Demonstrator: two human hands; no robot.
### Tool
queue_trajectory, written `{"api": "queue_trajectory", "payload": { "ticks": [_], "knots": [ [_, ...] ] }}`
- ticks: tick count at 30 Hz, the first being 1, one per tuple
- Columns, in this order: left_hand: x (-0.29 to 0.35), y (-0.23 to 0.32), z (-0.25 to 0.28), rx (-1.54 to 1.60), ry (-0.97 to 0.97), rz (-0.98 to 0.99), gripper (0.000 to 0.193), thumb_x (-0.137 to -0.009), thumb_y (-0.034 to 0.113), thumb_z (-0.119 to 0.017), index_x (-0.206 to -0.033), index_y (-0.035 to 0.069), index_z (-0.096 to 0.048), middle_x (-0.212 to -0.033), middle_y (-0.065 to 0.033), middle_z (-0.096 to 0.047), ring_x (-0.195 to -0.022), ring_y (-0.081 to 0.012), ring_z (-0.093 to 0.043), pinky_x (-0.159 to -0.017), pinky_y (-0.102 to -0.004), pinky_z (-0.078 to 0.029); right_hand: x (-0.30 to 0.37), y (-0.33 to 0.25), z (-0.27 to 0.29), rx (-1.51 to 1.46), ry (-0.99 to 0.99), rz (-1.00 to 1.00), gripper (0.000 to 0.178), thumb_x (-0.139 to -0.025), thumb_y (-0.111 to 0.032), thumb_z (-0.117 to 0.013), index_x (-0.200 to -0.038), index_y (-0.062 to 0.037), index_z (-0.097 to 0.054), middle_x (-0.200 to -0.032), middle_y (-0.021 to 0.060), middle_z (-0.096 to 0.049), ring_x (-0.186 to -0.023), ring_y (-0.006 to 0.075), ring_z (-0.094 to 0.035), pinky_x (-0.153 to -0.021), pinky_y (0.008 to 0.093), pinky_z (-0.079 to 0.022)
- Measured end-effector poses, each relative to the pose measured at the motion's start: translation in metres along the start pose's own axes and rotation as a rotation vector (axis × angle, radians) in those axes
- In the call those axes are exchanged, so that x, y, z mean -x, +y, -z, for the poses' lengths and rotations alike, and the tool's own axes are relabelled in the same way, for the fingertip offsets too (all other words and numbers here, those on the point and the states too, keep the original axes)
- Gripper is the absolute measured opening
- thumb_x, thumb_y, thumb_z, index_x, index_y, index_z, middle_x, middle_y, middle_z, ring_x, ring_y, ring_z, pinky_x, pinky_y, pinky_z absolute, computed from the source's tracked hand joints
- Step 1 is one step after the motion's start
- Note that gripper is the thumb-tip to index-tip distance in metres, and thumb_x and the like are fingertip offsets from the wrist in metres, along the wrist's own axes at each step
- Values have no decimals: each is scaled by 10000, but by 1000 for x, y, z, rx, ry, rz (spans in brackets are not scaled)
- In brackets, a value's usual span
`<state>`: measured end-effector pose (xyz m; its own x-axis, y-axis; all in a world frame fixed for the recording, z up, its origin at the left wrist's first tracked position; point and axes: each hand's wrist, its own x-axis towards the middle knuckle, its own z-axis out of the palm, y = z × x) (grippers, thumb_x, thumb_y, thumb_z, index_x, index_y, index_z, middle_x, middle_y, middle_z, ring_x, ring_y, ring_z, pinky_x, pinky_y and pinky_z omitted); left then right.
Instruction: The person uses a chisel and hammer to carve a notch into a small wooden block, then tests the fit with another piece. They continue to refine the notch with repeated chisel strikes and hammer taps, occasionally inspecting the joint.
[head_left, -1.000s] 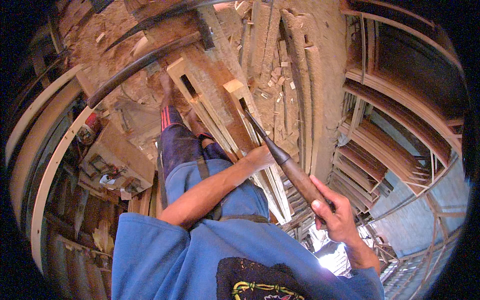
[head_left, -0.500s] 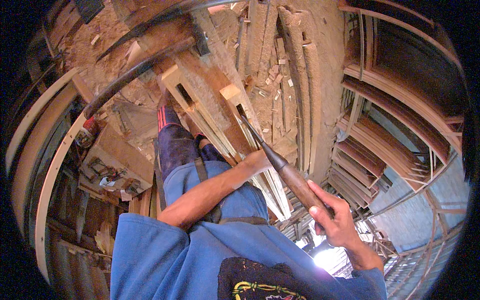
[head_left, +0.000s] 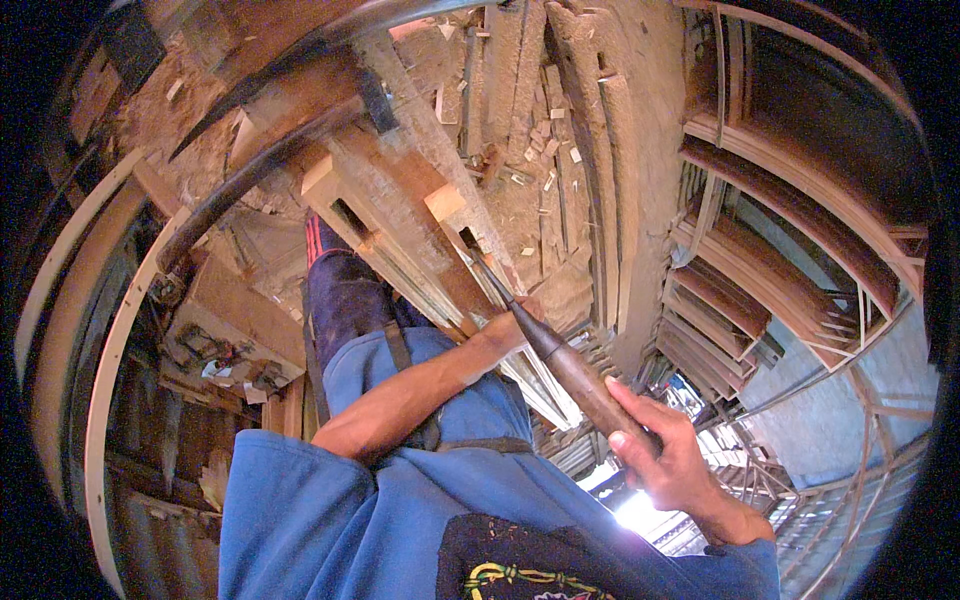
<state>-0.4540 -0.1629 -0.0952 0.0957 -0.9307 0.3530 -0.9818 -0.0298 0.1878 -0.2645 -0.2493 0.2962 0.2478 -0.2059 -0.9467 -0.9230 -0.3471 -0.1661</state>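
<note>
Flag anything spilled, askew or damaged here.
Small wood offcuts lie scattered at mixed angles among long sawdust-covered boards, right of the mortised timbers, looking untidy against those roughly parallel lengths. No clear damage shows.

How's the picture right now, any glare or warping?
Head view: daylight blows out white just below the right hand; head view: fisheye curves the stacked boards at right, corners go black; head view: the tool's wooden handle shows no obvious blur.
</note>
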Motion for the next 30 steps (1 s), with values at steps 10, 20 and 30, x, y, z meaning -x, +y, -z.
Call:
{"api": "queue_trajectory", "payload": {
  "ticks": [10,20,30],
  "knots": [
    [-2,0,0,108,-39,86,120,-747,229,-607,-665,141,-604,-680,-66,-571,-717,-257,-588,-627,-407,-471,0,5,-1,-65,54,-5,533,-915,-163,-633,-1413,-8,-523,-949,138,-646,-682,169,-585,-631,297,-475],
    [-13,-62,54,390,-366,-138,190,-795,266,-629,-844,156,-776,-935,-16,-709,-934,-194,-648,-752,-362,-475,65,71,-9,-630,335,133,647,-888,-281,-696,-1430,6,-491,-883,83,-666,-541,88,-538,-503,246,-451],
    [-6,-132,122,393,-600,-110,539,-720,372,-721,-1209,154,-666,-1180,-88,-638,-1205,-301,-557,-1037,-487,-434,65,208,-76,-1037,545,437,719,-916,-377,-679,-1463,13,-423,-911,190,-667,-431,101,-530,-420,226,-446]
  ]
}}
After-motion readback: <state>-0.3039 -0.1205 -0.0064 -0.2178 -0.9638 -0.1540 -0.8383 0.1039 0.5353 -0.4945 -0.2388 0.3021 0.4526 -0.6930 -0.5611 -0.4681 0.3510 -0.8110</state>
